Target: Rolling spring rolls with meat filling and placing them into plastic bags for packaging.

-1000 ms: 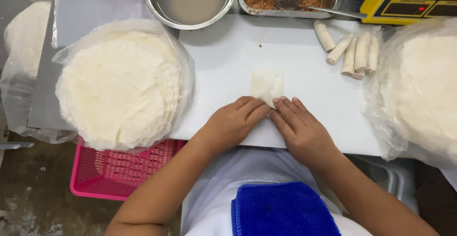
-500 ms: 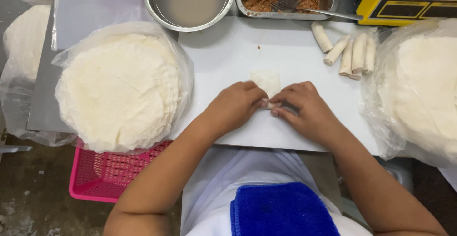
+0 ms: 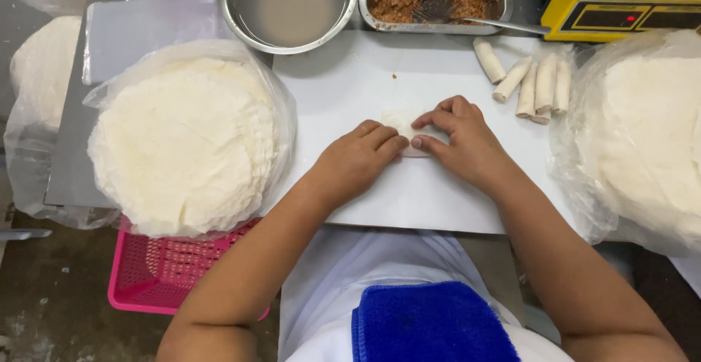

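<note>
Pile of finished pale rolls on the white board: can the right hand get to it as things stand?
Probably yes. The pile of finished pale rolls lies just beyond the right hand on bare white board, nothing between them; the hand first has to leave the wrapper.

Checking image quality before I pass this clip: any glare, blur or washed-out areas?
Head view: sharp overall; the white board and wrapper stacks are bright with little texture; soft sheen in the steel bowl; the wrapper under the left hand and right hand barely separates from the board.

White board with finished rolls, wrapper stacks, steel bowl.
</note>
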